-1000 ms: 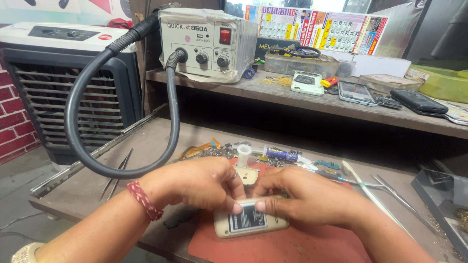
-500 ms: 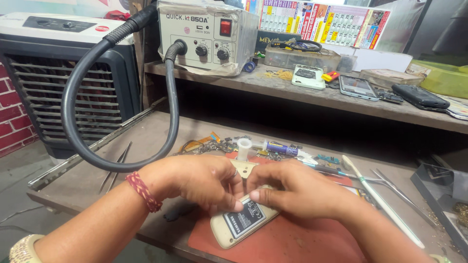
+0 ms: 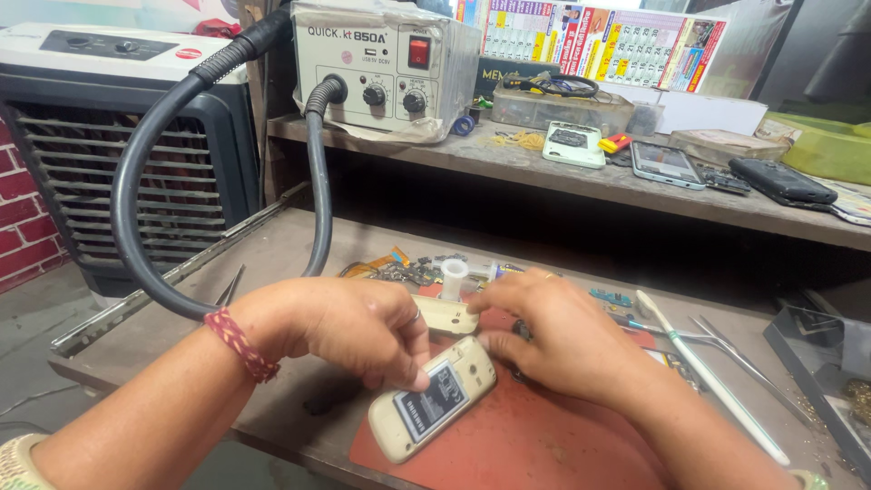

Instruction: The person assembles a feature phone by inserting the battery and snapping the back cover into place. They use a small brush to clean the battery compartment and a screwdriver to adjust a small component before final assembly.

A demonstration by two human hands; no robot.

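Note:
A small cream phone body (image 3: pixel 426 399) with its back open lies tilted on the red work mat (image 3: pixel 526 445); a battery with a dark label shows in it. My left hand (image 3: pixel 336 327) presses fingertips on the phone's upper left edge, a red woven band on that wrist. My right hand (image 3: pixel 562 340) grips the phone's top right corner. A cream back cover (image 3: pixel 443 315) lies just behind the hands.
A grey hot-air station (image 3: pixel 381 68) stands on the shelf, its thick hose (image 3: pixel 136 209) looping down to my left. Tweezers (image 3: pixel 726 349), a white tool (image 3: pixel 712 386) and small parts lie at the right. Several phones (image 3: pixel 667 163) rest on the shelf. An air cooler (image 3: pixel 118 136) stands left.
The phone has turned from lying flat across to a diagonal tilt. Both hands shifted with it, fingers now at its upper end.

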